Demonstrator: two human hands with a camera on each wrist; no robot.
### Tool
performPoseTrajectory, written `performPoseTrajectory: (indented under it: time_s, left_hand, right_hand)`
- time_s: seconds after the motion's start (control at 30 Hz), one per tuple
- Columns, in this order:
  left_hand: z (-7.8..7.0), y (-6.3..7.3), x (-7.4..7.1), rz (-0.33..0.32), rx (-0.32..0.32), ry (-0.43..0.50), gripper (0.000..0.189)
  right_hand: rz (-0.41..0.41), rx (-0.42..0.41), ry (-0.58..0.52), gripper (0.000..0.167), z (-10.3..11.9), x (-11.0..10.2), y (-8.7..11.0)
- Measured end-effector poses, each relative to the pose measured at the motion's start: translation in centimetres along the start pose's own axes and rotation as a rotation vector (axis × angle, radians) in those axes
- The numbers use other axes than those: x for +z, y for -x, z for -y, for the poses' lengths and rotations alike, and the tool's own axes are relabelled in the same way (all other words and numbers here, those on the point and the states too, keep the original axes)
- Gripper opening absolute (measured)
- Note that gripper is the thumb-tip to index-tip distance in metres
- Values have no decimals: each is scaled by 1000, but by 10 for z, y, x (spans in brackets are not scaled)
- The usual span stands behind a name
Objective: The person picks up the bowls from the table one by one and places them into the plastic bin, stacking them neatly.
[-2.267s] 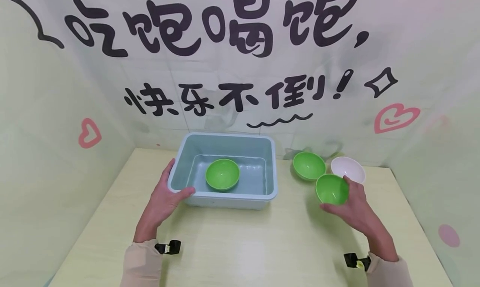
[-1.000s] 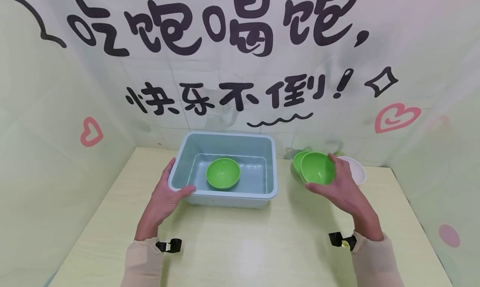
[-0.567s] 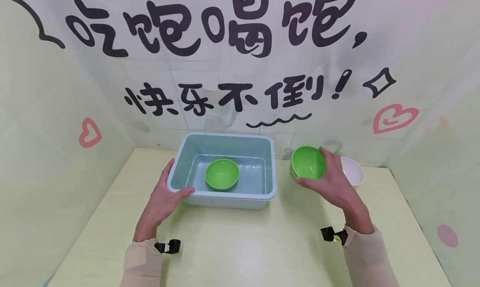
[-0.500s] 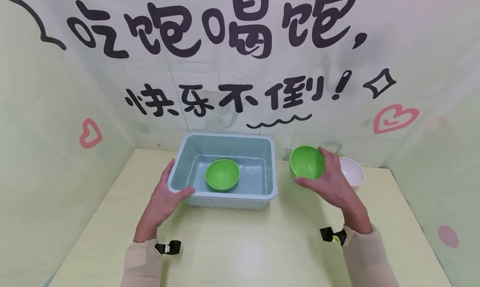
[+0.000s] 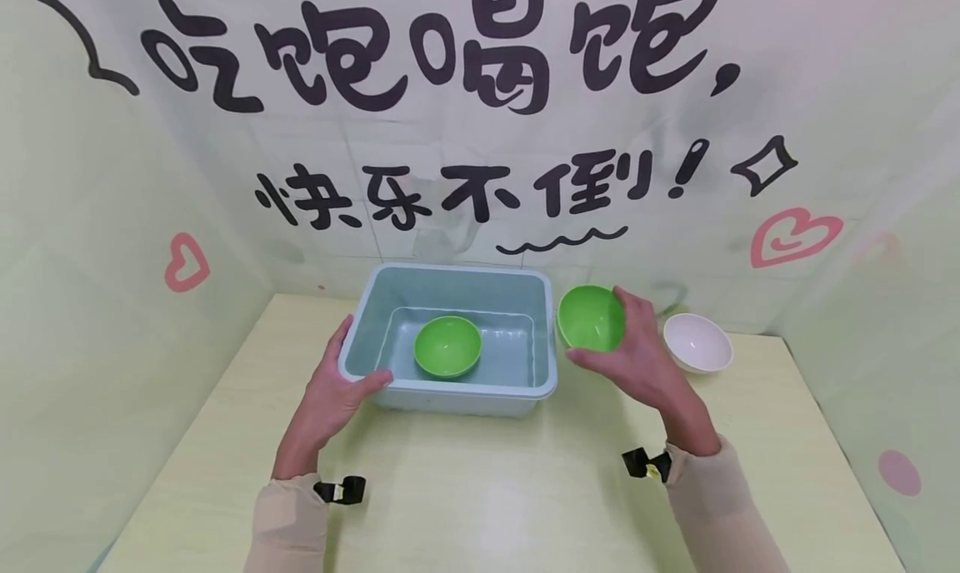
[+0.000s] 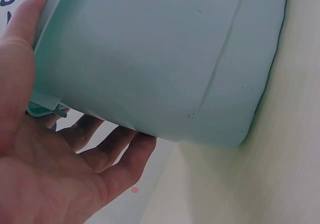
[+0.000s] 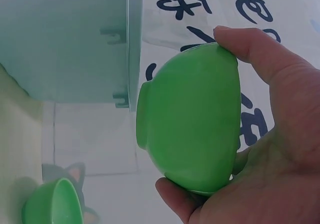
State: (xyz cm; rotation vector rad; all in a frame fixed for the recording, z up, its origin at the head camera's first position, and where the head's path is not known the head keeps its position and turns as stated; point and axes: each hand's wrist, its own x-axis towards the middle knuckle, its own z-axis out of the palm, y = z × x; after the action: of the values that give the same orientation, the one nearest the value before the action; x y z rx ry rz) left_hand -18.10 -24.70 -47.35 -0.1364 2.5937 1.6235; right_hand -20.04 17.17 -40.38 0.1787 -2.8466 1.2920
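Note:
A light blue plastic basin stands on the table, with one green bowl upright on its floor. My left hand grips its left front corner, thumb over the rim and fingers against the outer side wall. In my right hand a second green bowl is held by its rim, tilted and raised just right of the basin. The right wrist view shows its underside, pinched between thumb and fingers. Another green bowl is low in that view; in the head view the hand and held bowl hide it.
A white bowl rests at the back right of the pale wooden table. Behind stands a wall sheet with black lettering, and similar sheets close both sides.
My right hand has carried the green bowl leftward from near the white bowl, past the other green bowl, to beside the basin. The left hand and basin stay put.

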Motion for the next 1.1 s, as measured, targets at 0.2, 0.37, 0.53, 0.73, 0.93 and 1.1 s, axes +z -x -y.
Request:
performPoseTrajectory:
  time_s: [0.2,0.37,0.53,0.73,0.93,1.1]
  left_hand:
    - [2,0,2,-6,-4,-2,110]
    - [3,0,2,-3,-3,-3,110]
    - [3,-1,1,-6,-6,-8,110]
    - [3,-1,1,-9,1,-2,109]
    - [2,-1,1,-6,-4,-3,109]
    - [2,-1,2,-4,-9,-2,109]
  right_hand:
    - [8,-34,31,110,8,5,-2]
    - [3,-64,62,110,15,9,-6]
    - [8,-80,74,112,23,10,-10]
    - [27,-87,55,111,27,13,-17]
    - [46,-102,27,110,29,18,-23]
    - [54,-110,19,111,32,21,-26]
